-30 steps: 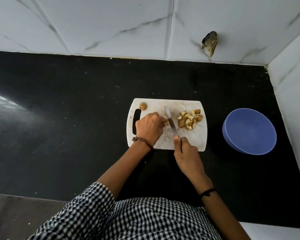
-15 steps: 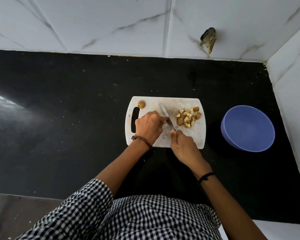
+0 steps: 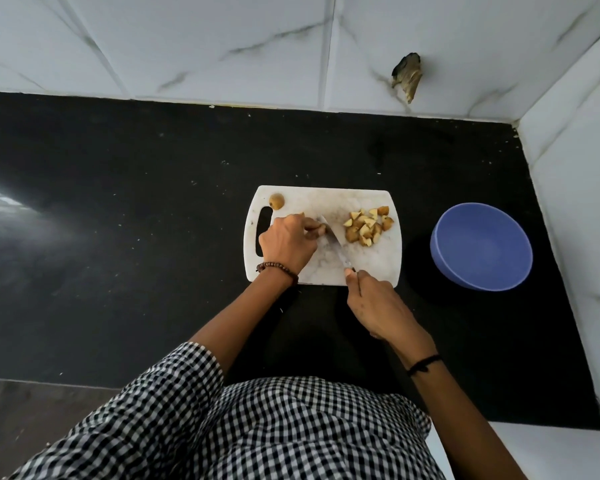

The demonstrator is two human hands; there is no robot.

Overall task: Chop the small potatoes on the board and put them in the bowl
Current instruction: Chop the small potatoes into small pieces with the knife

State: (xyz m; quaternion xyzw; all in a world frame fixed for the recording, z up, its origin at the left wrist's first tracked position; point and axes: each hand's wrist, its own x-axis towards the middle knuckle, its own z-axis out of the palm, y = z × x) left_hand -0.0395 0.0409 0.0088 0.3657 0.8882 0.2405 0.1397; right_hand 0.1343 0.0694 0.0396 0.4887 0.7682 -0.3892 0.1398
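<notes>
Two hands at board (image 3: pixel 371 265): L hand (image 3: pixel 288 244) fingers (image 3: pixel 310 226) tight round small potato (image 3: pixel 321 231), R hand (image 3: pixel 378 306) fingers (image 3: pixel 352 280) tight round knife (image 3: pixel 336 247), bowl (image 3: pixel 482 247) near.

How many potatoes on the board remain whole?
1: a whole potato at the far left corner of the board. The left hand grips another potato by the knife, mostly hidden.

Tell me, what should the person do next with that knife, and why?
Probably press the knife down through the potato that the left hand pins to the board: the blade lies right beside it, and the right hand grips the handle, ready to cut.
</notes>
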